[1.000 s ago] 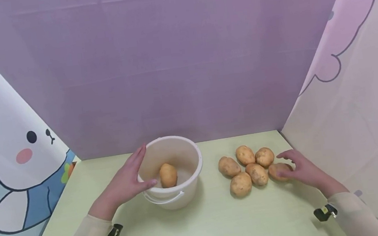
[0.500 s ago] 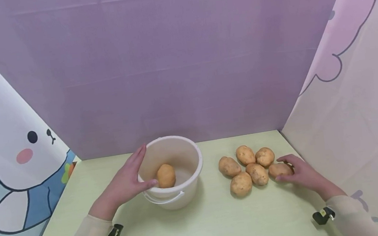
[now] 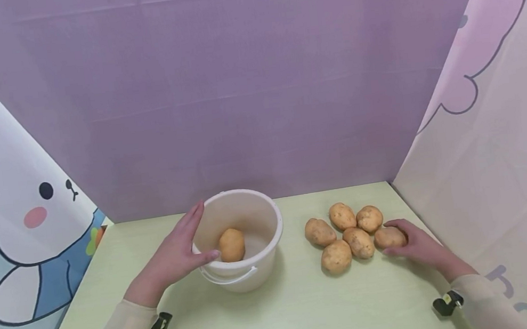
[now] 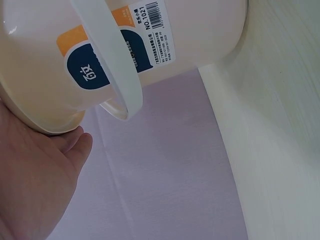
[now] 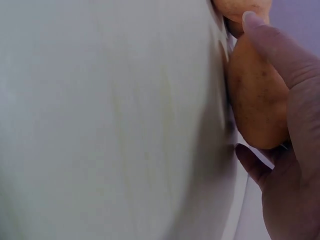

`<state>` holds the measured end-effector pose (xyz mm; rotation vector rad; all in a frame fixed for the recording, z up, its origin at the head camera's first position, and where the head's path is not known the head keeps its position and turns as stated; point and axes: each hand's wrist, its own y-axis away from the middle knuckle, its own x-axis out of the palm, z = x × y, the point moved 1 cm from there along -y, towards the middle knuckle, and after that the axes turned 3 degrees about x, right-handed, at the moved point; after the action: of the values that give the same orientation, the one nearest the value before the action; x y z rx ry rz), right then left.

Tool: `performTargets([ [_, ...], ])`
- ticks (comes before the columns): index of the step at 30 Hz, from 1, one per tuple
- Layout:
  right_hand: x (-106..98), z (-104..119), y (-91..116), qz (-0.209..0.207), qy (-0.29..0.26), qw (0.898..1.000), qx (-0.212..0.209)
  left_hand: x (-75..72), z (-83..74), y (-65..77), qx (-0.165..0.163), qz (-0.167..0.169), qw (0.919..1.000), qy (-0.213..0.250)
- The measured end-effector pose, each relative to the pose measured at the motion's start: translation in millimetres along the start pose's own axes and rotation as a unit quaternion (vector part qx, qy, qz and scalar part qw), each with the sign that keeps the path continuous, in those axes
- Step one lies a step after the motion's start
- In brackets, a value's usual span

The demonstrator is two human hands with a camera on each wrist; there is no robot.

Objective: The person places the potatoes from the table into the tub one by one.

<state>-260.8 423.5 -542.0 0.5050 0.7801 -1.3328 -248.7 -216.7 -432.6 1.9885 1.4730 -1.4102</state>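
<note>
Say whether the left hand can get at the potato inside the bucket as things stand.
Probably yes: the left hand is right at the bucket, whose open top seems to leave the way to the potato free.

The potatoes (image 3: 358, 243) are tan — the bucket (image 3: 261, 222) white, the backdrop (image 3: 241, 91) purple.
</note>
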Motion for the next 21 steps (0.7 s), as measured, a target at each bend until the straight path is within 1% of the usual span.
performTargets([
  [3, 2.7, -1.1, -1.2, -0.001, -0.002, 1.000, 0.000, 0.0, -0.1, 0.1, -0.001, 0.000, 1.0000, -0.001],
  [10, 4.4, 1.4, -1.4, -0.018, 0.008, 1.000, -0.016, -0.1, 0.0, 0.3, 0.001, -0.003, 1.0000, -0.002],
  [17, 2.4, 1.9, -2.1, -0.032, -0.003, 0.999, -0.005, -0.3, -0.6, -0.2, 0.005, -0.004, 1.0000, -0.006],
  [21, -0.2, 7.0, -3.7, -0.044, -0.003, 0.999, -0.014, -0.2, -1.1, 0.2, 0.007, -0.005, 1.0000, -0.004],
])
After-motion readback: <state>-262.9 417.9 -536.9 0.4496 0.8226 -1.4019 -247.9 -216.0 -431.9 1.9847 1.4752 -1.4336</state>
